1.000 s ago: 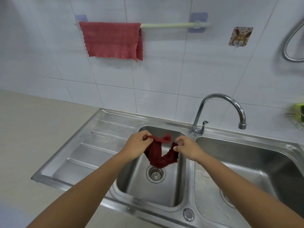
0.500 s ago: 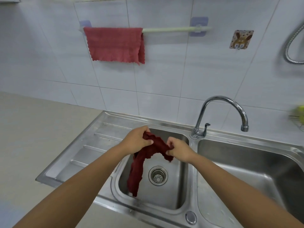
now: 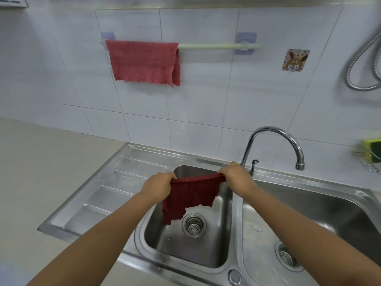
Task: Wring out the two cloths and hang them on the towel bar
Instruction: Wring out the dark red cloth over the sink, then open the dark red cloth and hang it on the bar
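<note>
The dark red cloth point(image 3: 190, 195), seemingly limp and damp, is pinched at its top corners by the left hand point(image 3: 157, 187) and right hand point(image 3: 237, 178); best kept there.

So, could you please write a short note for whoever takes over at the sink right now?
Left hand and right hand: each shut on a top corner of the dark red cloth, holding it spread out above the small sink basin.
Lighter red cloth: already draped over the left part of the towel bar.
Done: one cloth hung; the held cloth is unfolded, apparently wrung, though the picture cannot confirm that.
Left: lift the dark red cloth to the bare right stretch of the bar and drape it there.
</note>
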{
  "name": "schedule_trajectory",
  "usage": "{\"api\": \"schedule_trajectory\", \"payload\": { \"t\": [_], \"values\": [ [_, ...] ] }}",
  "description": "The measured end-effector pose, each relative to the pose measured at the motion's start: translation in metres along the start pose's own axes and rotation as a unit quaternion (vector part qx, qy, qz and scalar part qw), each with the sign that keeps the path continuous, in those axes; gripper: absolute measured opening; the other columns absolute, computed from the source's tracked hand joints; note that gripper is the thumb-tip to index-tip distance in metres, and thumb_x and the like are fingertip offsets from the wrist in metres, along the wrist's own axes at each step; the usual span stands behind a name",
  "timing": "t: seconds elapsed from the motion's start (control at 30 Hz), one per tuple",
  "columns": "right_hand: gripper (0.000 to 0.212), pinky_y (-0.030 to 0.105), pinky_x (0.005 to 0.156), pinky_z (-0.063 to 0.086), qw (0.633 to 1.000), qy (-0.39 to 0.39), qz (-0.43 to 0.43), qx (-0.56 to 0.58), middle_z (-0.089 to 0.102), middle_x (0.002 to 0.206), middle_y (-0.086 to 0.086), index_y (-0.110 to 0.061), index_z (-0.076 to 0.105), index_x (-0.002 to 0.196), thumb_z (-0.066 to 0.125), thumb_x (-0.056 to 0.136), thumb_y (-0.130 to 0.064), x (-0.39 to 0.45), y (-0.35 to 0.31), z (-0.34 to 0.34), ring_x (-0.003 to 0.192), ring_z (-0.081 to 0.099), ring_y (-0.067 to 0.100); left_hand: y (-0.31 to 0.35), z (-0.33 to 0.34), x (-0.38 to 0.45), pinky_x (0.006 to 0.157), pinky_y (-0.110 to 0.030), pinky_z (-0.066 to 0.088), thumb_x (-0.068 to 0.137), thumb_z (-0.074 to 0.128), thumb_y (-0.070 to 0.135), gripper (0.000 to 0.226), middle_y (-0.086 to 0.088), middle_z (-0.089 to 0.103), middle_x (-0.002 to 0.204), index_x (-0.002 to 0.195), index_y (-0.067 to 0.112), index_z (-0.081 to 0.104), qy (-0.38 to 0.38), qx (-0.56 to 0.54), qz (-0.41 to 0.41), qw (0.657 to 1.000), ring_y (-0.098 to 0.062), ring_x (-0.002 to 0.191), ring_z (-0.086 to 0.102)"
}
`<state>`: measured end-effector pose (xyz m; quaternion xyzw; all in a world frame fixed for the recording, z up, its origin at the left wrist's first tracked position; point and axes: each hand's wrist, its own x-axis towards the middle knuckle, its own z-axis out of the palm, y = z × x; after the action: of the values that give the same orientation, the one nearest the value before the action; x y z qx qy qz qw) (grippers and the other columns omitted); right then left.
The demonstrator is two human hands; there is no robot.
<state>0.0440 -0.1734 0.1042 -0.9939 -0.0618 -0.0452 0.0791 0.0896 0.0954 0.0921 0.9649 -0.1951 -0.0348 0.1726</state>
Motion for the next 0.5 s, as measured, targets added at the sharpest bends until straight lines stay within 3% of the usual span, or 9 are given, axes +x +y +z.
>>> {"api": "schedule_trajectory", "payload": {
  "t": [0.1, 0.23, 0.37, 0.5],
  "values": [
    [0.031, 0.033, 0.072, 0.049, 1.0, -0.004, 0.02, 0.006, 0.051, 0.082, 0.004, -0.026, 0.07, 0.1, 0.051, 0.089, -0.005, 0.003, 0.001, -0.009, 0.086, 0.061, 0.028, 0.002, -0.001, 0.005, 0.076, -0.035, 0.05, 0.087, 0.042, 0.004, 0.032, -0.01, 0.067, 0.105, 0.107, 0.019, 0.062, 0.0, 0.035, -0.016, 0.999, -0.029, 0.095, 0.062],
    [0.028, 0.036, 0.081, 0.051, 0.997, 0.023, 0.045, 0.057, 0.072, 0.099, 0.004, -0.026, 0.073, 0.104, 0.05, 0.095, -0.013, 0.012, 0.002, -0.021, 0.094, 0.064, 0.026, 0.004, -0.002, 0.005, 0.064, -0.033, 0.04, 0.085, 0.042, 0.005, 0.022, -0.012, 0.065, 0.099, 0.099, 0.012, 0.057, 0.01, 0.083, -0.028, 0.996, -0.031, 0.089, 0.061],
    [0.026, 0.038, 0.084, 0.052, 0.994, 0.028, 0.065, 0.084, 0.074, 0.099, 0.003, -0.023, 0.074, 0.101, 0.052, 0.094, -0.011, 0.015, 0.004, -0.024, 0.093, 0.066, 0.025, 0.004, 0.0, 0.004, 0.067, -0.035, 0.046, 0.087, 0.04, 0.007, 0.015, -0.015, 0.065, 0.091, 0.091, 0.008, 0.054, 0.017, 0.029, -0.056, 0.998, -0.032, 0.082, 0.06],
    [0.029, 0.04, 0.084, 0.053, 0.994, 0.013, 0.089, 0.07, 0.074, 0.099, 0.005, -0.022, 0.074, 0.1, 0.05, 0.093, -0.008, 0.01, 0.015, -0.021, 0.095, 0.065, 0.027, -0.009, -0.002, 0.001, 0.072, -0.033, 0.046, 0.089, 0.039, 0.001, 0.027, -0.014, 0.067, 0.098, 0.102, 0.011, 0.061, -0.062, -0.002, 0.008, 0.998, -0.029, 0.086, 0.061]
  ]
}}
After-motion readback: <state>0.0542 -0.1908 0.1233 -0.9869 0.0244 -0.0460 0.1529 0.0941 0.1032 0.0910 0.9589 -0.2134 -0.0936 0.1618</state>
